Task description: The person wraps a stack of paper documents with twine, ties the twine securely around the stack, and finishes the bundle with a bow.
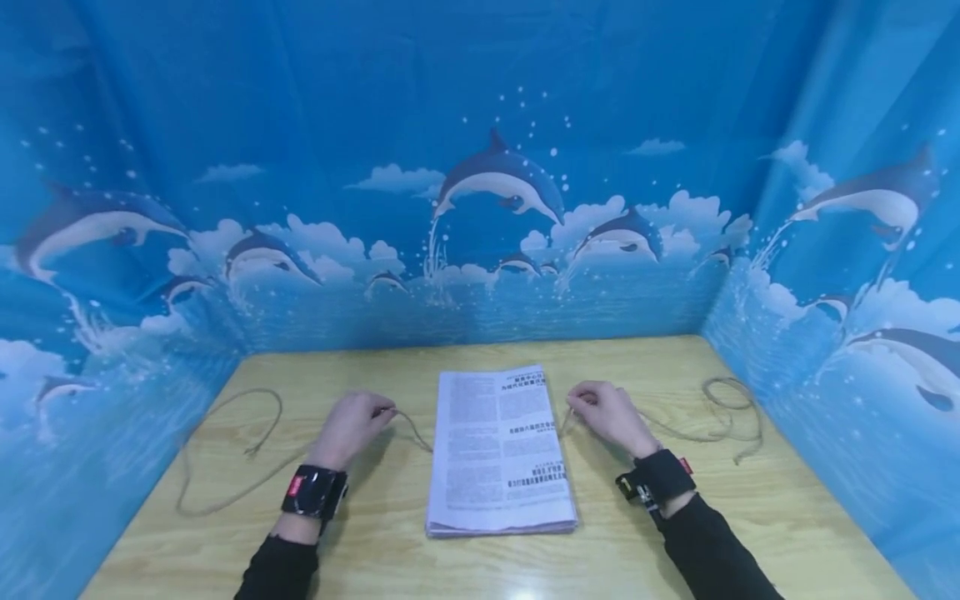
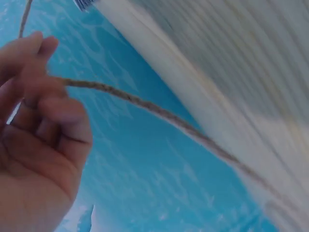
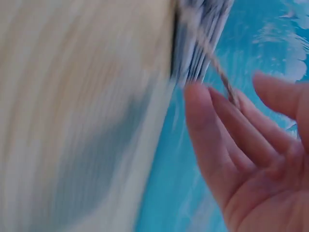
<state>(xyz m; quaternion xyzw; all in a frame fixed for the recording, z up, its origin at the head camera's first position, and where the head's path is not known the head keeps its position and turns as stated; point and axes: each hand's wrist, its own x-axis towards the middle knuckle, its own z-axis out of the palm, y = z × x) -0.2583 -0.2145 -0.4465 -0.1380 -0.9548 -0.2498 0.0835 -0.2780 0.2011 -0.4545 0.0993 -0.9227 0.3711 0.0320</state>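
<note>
A folded newspaper stack (image 1: pixel 498 467) lies flat in the middle of the table, its printed side up. From under its left edge comes a length of brown twine (image 1: pixel 411 425), which my left hand (image 1: pixel 352 429) pinches between thumb and fingertips. In the left wrist view the twine (image 2: pixel 159 112) runs slack from those fingers. My right hand (image 1: pixel 611 412), just right of the stack, holds the twine (image 3: pixel 218 71) where it comes out on that side. The part of the twine beneath the newspapers is hidden.
Loose twine (image 1: pixel 279 417) curves over the table at the left, and another tail lies coiled (image 1: pixel 738 404) at the right. The light wooden table (image 1: pixel 382 558) meets a blue dolphin-print curtain (image 1: pixel 330 183) at its back and both sides.
</note>
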